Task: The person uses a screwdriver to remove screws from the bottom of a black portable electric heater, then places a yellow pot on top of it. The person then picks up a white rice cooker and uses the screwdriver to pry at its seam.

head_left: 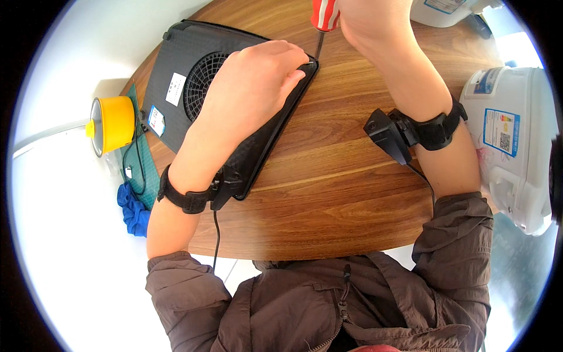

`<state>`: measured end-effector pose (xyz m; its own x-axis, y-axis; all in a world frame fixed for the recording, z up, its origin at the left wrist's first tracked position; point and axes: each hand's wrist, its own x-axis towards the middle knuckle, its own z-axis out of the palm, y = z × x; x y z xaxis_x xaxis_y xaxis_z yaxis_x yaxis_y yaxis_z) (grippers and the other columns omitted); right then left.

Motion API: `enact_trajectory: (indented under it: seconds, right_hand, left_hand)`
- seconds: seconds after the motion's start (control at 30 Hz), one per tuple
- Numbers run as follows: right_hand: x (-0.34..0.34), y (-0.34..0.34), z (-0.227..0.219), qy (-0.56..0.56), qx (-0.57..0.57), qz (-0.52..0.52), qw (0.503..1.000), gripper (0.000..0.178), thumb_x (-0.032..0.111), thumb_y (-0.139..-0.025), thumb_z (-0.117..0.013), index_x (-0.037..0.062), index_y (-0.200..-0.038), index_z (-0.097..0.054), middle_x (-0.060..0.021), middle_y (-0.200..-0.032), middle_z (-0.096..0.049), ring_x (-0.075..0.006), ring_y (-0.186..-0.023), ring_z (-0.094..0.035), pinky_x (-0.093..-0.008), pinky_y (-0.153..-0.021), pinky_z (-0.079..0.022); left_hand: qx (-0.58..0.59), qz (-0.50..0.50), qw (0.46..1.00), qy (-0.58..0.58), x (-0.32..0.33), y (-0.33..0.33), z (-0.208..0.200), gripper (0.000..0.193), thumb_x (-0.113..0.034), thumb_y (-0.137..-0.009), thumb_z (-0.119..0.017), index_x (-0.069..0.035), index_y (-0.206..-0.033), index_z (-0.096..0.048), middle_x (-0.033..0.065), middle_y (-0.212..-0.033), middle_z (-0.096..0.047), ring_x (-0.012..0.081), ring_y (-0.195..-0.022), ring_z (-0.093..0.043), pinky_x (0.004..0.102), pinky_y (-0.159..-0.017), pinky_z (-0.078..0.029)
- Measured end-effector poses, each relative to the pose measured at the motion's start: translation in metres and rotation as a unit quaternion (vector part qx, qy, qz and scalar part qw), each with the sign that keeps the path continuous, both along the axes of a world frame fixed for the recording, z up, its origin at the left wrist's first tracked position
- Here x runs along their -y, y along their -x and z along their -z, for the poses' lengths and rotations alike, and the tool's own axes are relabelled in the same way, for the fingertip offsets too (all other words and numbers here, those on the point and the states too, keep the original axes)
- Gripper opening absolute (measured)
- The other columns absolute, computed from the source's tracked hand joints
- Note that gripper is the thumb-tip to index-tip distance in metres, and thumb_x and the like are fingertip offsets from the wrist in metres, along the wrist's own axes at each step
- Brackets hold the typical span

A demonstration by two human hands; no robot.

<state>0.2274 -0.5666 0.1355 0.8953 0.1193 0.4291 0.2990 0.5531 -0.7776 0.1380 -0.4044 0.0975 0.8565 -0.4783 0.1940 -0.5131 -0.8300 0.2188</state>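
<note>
A black induction cooktop [169, 66] lies bottom side up on the table, its round fan grille [198, 79] partly covered by my left arm. Curled at the far right corner of the cooktop is my left hand [258, 79], thumb and fingertips drawn close together; anything between them is too small to make out. My right hand [375, 23], cut off by the upper edge, grips the red and white handle of a screwdriver [324, 16]. The screwdriver stands nearly upright, its tip down at that same corner, right beside my left fingertips.
On the left are a yellow pot [117, 123], a green mat [149, 166] with a black cable, and a blue cloth [132, 210]. A white appliance [510, 111] stands at the right, another pale container [440, 14] at the far right. Wrist-mounted devices sit on both arms.
</note>
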Motion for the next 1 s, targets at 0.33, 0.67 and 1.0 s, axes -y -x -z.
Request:
enact_trajectory:
  seconds: [0.33, 0.67, 1.0]
  right_hand:
    - [0.005, 0.004, 0.000, 0.033, 0.049, 0.069, 0.996, 0.022, 0.014, -0.096, -0.057, 0.0042, -0.076, -0.060, -0.0016, -0.065, -0.061, -0.0070, -0.052, -0.053, -0.0234, -0.047, -0.042]
    - [0.011, 0.010, -0.018, -0.008, 0.101, 0.080, 0.992, 0.023, 0.013, -0.097, -0.058, 0.0030, -0.077, -0.062, -0.0003, -0.065, -0.061, -0.0049, -0.054, -0.053, -0.0218, -0.050, -0.042]
    - [0.013, 0.010, -0.027, -0.051, 0.132, 0.076, 0.987, 0.027, 0.012, -0.101, -0.056, 0.0050, -0.075, -0.058, -0.0018, -0.064, -0.060, -0.0055, -0.051, -0.050, -0.0216, -0.048, -0.039]
  left_hand:
    - [-0.013, -0.007, 0.996, -0.082, 0.010, -0.011, -0.005, 0.021, -0.021, -0.095, -0.072, -0.007, -0.110, -0.075, 0.0122, -0.104, -0.075, 0.0364, -0.096, -0.071, 0.0458, -0.082, -0.057]
    - [-0.002, -0.039, 0.987, -0.155, 0.031, -0.025, -0.001, 0.013, -0.019, -0.092, -0.071, -0.007, -0.090, -0.074, 0.0100, -0.092, -0.071, 0.0339, -0.090, -0.071, 0.0453, -0.076, -0.057]
    - [0.014, -0.041, 0.997, 0.072, 0.014, -0.022, -0.004, 0.012, -0.014, -0.097, -0.067, -0.002, -0.095, -0.068, 0.0138, -0.089, -0.072, 0.0378, -0.086, -0.069, 0.0425, -0.076, -0.055]
